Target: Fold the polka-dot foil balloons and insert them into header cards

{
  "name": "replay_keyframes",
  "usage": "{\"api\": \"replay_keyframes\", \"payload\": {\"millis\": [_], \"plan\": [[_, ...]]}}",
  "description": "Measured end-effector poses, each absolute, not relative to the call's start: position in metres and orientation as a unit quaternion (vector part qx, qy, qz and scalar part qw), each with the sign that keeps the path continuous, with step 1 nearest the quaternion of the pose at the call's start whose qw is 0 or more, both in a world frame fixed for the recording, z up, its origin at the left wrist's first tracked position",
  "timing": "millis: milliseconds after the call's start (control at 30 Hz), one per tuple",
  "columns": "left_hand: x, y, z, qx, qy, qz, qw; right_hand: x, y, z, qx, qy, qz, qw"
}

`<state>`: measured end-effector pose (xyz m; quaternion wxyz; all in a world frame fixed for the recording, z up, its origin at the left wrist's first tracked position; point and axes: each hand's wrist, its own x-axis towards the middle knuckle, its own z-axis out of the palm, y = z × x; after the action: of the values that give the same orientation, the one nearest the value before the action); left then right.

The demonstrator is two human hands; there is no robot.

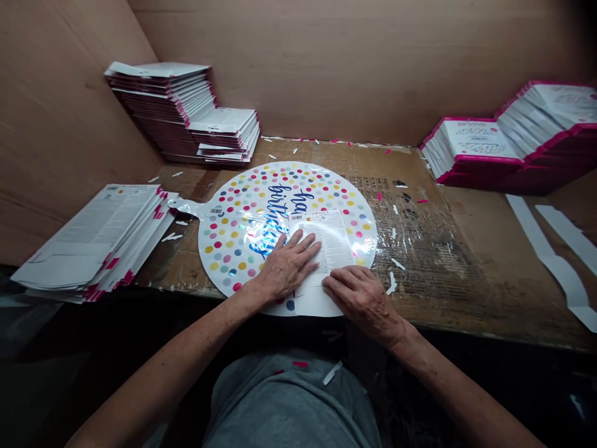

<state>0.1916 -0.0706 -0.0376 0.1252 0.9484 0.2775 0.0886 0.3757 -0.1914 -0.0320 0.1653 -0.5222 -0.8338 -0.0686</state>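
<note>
On one foil balloon (233, 249), left hand (286, 266), right hand (361, 300)

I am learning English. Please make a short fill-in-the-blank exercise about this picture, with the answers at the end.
The round foil balloon has many coloured ____. Its lettering is ____. The left hand and right hand lie palm ____ on the paper sheet. The stacked packs at the far right have ____ edges.

Missing words: dots, blue, down, pink.
</note>
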Motion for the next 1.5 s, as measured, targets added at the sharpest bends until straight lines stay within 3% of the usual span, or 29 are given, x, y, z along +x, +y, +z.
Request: {"api": "replay_keyframes", "payload": {"millis": [267, 367, 500, 633, 767, 933, 1033, 1167, 1333, 1500], "plan": [[0.196, -0.072, -0.032, 0.956, 0.272, 0.059, 0.094, 0.368, -0.168, -0.025, -0.499, -0.858, -0.107, 0.059], [0.196, -0.072, -0.03, 0.959, 0.263, 0.054, 0.089, 0.383, -0.19, -0.021, -0.499, -0.865, -0.045, 0.045], [0.195, -0.066, -0.032, 0.965, 0.237, 0.066, 0.089, 0.408, -0.242, -0.019, -0.517, -0.846, 0.063, 0.117], [0.194, -0.07, -0.032, 0.956, 0.242, 0.131, 0.102, 0.404, -0.256, -0.03, -0.525, -0.824, -0.048, 0.208], [0.175, -0.097, -0.033, 0.932, 0.222, 0.254, 0.135, 0.385, -0.24, -0.048, -0.487, -0.836, -0.108, 0.227], [0.143, -0.129, -0.037, 0.941, 0.17, 0.221, 0.192, 0.38, -0.237, -0.054, -0.478, -0.83, -0.117, 0.264], [0.144, -0.135, -0.04, 0.918, 0.222, 0.251, 0.214, 0.376, -0.23, -0.047, -0.524, -0.794, -0.063, 0.302], [0.168, -0.137, -0.042, 0.836, 0.423, 0.294, 0.192, 0.37, -0.213, -0.043, -0.65, -0.694, -0.022, 0.31], [0.185, -0.141, -0.048, 0.789, 0.525, 0.295, 0.126, 0.382, -0.225, -0.052, -0.545, -0.796, -0.107, 0.241], [0.18, -0.154, -0.036, 0.703, 0.539, 0.376, 0.271, 0.388, -0.245, -0.051, -0.525, -0.773, -0.135, 0.328]]}}
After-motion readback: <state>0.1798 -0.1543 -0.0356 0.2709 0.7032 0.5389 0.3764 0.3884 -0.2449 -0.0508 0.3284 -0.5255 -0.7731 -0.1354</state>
